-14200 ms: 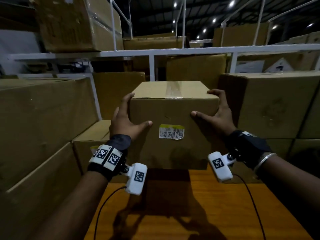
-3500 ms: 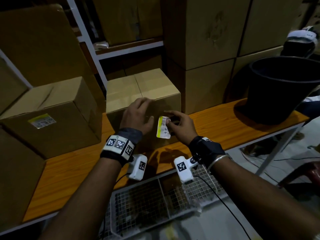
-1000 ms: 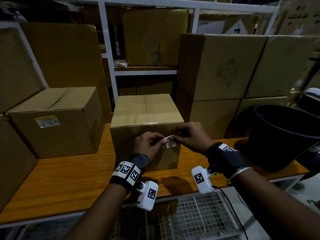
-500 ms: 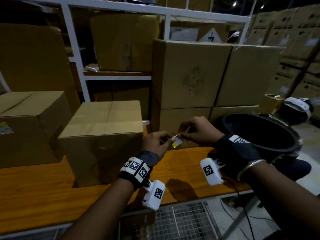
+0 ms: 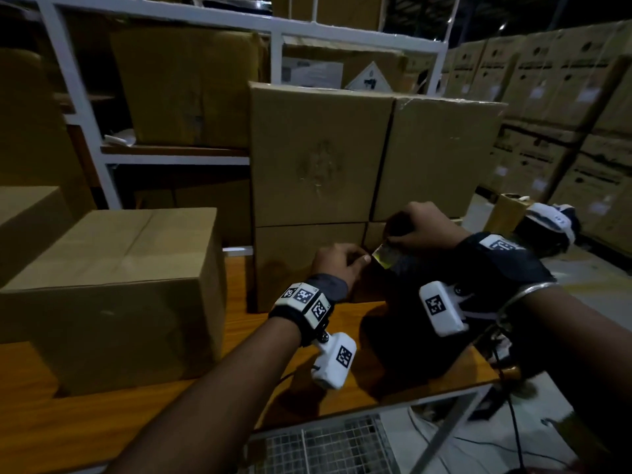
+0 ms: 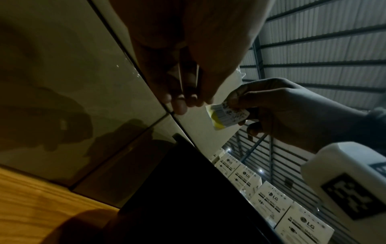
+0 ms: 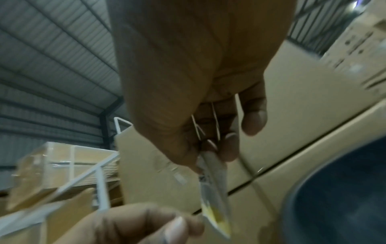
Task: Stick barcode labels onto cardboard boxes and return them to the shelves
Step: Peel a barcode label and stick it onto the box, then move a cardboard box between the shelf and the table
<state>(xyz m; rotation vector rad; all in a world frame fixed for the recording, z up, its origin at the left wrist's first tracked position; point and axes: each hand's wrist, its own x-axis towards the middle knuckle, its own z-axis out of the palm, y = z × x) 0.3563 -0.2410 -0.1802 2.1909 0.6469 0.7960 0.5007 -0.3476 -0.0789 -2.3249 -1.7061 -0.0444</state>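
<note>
A small white barcode label (image 5: 384, 258) with a yellow end hangs in the air between my two hands. My right hand (image 5: 393, 241) pinches its upper end, seen close in the right wrist view as label (image 7: 213, 189). My left hand (image 5: 359, 260) has curled fingers and pinches the yellow end; the left wrist view shows the printed label (image 6: 226, 115) beside those fingertips (image 6: 181, 105). A plain cardboard box (image 5: 113, 295) with no label on its near face stands on the wooden bench (image 5: 102, 422), well left of both hands.
A black bucket (image 5: 403, 343) sits on the bench right under my hands. Stacked cardboard boxes (image 5: 318, 155) stand just behind them. White shelf frames (image 5: 78, 97) hold more boxes. A wire mesh rack (image 5: 325, 449) lies below the bench edge. Printed cartons (image 5: 564, 114) fill the far right.
My view has swung right. Both hands have carried the label rightward, away from the plain box's front face, and now hold it above the black bucket.
</note>
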